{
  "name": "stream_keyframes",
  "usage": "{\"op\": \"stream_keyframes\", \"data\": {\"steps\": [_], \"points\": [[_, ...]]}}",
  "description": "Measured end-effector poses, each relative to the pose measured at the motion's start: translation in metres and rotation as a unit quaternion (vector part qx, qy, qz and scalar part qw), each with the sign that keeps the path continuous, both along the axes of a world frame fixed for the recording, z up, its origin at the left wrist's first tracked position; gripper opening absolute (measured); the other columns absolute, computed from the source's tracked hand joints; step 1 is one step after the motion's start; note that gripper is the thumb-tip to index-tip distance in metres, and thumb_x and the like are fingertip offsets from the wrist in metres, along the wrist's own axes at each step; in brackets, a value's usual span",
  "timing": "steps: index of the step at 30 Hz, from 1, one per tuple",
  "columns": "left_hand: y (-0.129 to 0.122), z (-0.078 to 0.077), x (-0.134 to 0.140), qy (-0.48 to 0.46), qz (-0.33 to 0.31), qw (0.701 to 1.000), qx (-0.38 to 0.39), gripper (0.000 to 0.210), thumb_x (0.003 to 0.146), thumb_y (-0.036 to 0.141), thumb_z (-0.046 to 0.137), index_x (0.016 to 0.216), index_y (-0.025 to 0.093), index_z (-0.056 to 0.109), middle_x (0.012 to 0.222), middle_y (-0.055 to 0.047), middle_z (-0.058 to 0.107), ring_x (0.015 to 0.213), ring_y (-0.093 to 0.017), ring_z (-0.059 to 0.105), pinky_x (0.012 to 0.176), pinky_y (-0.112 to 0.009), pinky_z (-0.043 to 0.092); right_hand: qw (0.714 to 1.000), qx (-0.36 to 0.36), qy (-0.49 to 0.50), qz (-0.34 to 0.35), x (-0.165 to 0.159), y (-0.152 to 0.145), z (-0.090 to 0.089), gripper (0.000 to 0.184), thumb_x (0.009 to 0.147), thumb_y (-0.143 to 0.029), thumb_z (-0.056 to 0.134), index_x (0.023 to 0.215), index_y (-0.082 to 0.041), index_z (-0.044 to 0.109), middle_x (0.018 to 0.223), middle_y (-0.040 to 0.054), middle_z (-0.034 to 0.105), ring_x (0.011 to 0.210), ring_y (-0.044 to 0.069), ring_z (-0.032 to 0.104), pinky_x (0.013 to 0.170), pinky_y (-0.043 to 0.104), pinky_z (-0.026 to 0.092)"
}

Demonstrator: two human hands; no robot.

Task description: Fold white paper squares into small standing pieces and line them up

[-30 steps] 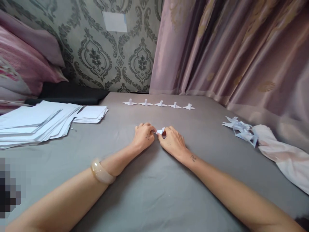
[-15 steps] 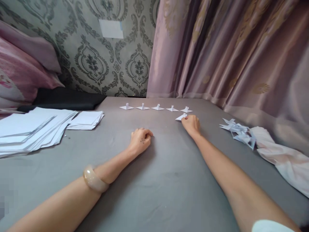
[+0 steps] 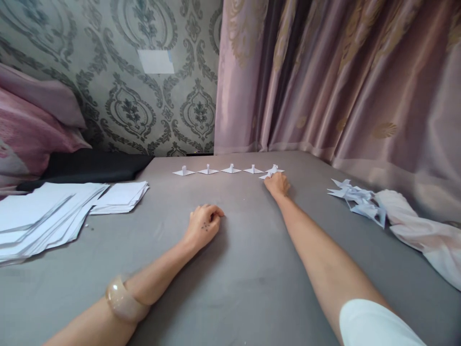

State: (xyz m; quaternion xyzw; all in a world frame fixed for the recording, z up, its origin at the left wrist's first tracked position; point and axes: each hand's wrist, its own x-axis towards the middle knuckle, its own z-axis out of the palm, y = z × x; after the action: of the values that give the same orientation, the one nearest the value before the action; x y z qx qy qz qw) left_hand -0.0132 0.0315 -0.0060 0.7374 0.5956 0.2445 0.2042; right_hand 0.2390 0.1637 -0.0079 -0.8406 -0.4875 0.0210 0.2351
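Note:
My right hand point(image 3: 277, 185) reaches to the far part of the grey-covered surface, its fingers pinched on a small white paper crane point(image 3: 265, 176), partly hidden by them. Just behind it stands another paper crane point(image 3: 275, 169), the right end of a row. Further left in that row are more folded cranes with flat pointed wings, among them one in the middle point(image 3: 231, 168) and one at the left end point(image 3: 183, 171). My left hand point(image 3: 204, 223) rests on the surface nearer to me, fingers curled in and nothing visible in them.
Stacks of white paper, large sheets point(image 3: 46, 216) and smaller ones point(image 3: 120, 197), lie at the left. A heap of folded white paper pieces point(image 3: 358, 199) lies at the right beside a pale cloth point(image 3: 414, 226). Curtains point(image 3: 306, 86) and a patterned wall point(image 3: 158, 110) stand behind.
My right hand has brought its paper crane slightly closer to the right end of the row. The camera view has tilted up a little. My left hand stays curled on the surface.

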Motion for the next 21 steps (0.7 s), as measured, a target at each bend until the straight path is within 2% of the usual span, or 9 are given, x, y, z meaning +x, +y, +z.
{"op": "stream_keyframes", "data": {"steps": [6,15,21], "points": [[0.0,-0.002,-0.001,0.0,-0.004,1.0,0.008,0.03,0.079,0.014,0.04,0.084,0.019,0.07,0.082,-0.005,0.065,0.077,-0.019,0.055,0.071,-0.03,0.039,1.0,-0.001,0.013,-0.003,0.005,0.003,-0.003,0.027,0.085,-0.028,0.05,0.099,-0.014,0.069,0.105,0.0183,0.067,0.101,0.028,0.063,0.082,0.038,0.048],[0.003,-0.005,-0.001,0.002,-0.01,1.0,0.007,0.029,0.079,0.017,0.04,0.083,0.019,0.069,0.081,-0.005,0.065,0.073,-0.018,0.056,0.067,-0.028,0.041,1.0,0.003,0.022,0.002,0.005,0.002,-0.005,0.032,0.085,-0.027,0.046,0.105,-0.012,0.067,0.105,0.0214,0.066,0.101,0.03,0.063,0.081,0.039,0.047],[0.005,-0.006,-0.003,-0.013,-0.021,0.999,0.021,0.028,0.077,0.018,0.041,0.081,0.018,0.068,0.077,-0.003,0.066,0.069,-0.016,0.056,0.065,-0.026,0.042,0.999,-0.006,0.034,0.039,0.007,-0.008,0.002,0.033,0.084,-0.03,0.048,0.104,-0.014,0.068,0.106,0.019,0.066,0.1,0.027,0.063,0.079,0.034,0.047]]}}
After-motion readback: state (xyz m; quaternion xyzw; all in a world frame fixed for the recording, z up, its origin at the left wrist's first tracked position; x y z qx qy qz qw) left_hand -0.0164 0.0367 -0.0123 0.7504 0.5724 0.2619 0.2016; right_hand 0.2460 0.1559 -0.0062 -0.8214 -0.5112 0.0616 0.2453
